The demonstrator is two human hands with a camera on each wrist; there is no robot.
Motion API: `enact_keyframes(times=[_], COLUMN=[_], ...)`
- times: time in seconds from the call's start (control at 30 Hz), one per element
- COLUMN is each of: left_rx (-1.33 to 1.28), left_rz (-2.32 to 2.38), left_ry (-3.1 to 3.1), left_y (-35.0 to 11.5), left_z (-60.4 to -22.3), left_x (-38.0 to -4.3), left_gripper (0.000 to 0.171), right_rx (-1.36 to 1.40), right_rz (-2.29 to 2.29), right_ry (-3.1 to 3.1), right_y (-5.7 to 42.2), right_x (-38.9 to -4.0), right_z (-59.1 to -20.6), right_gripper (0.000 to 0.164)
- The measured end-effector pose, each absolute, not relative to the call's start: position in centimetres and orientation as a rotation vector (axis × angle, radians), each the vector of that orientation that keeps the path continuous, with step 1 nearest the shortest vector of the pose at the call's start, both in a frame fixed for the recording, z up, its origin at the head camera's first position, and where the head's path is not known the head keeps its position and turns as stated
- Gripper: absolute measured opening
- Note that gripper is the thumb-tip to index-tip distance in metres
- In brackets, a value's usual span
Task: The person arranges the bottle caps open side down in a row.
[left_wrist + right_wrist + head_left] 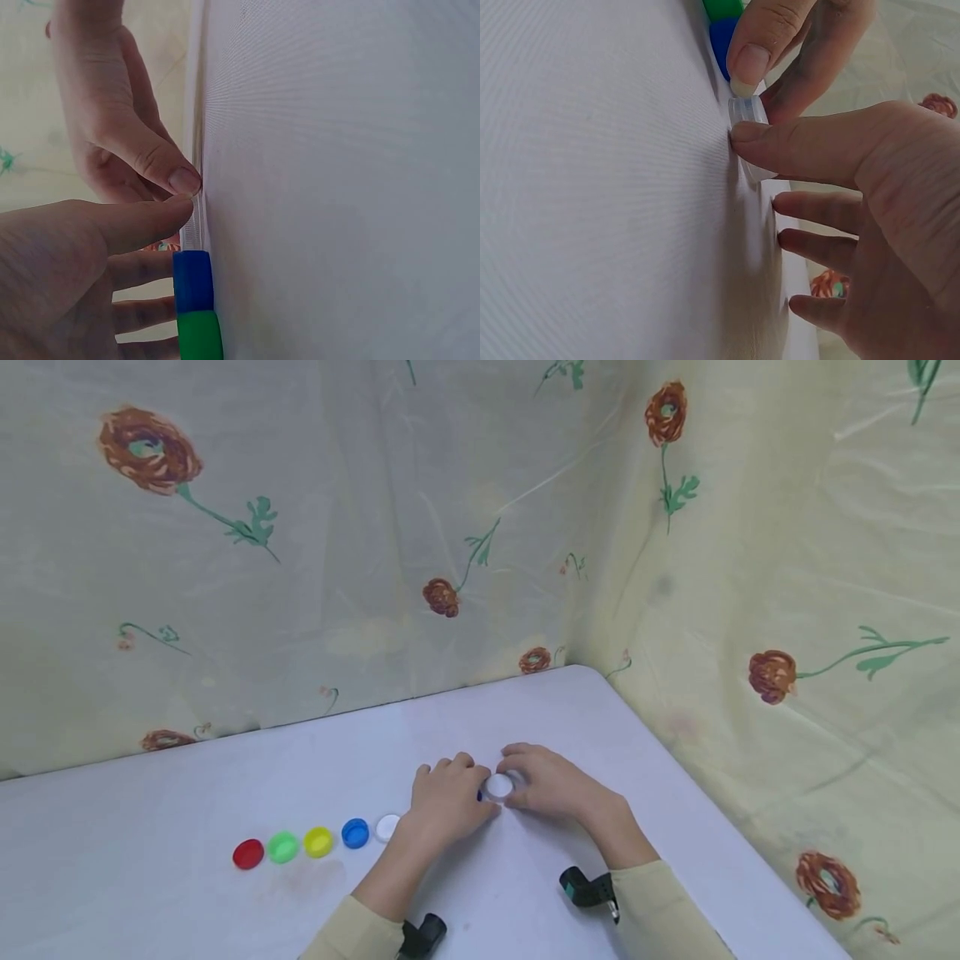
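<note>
My right hand pinches a round white, translucent cap at the tabletop, thumb on the near side and index finger on the far side. The other right fingers are spread, as the right wrist view shows. From the left comes my left hand, its thumb tip right at the cap's edge. Its fingers stretch out behind a blue cap and a green cap that stand side by side; in the head view this hand hides nearly all of both.
To the left runs a row of caps: red, green, yellow, blue and white, the last partly behind the left forearm. Flowered cloth hangs behind and right of the white table.
</note>
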State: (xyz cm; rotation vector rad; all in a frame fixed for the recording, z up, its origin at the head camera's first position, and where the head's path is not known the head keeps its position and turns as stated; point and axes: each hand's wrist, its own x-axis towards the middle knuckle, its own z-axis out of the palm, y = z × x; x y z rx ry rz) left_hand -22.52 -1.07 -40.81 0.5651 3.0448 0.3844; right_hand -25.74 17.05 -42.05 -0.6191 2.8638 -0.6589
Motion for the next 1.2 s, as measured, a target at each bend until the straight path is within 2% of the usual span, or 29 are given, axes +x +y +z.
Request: enact_keyframes(times=[0.6,1.2], left_rx=[0.549,0.496], left_rz=[0.406,0.419], left_ry=[3.032,3.038], left_y=[-1.9,-2.8], left_z=[-40.8,-40.4], left_x=[-22.3,-21.8], left_gripper=[0.058,0.056], right_rx=[-0.608,-0.534], right_rz=[-0.654,-0.753], right_ry=[2.833,2.783], right_y=[17.0,16.4], right_x=[-25.4,-25.9], right_z=[-41.8,-41.6], right_gripper=[0.046,0.043])
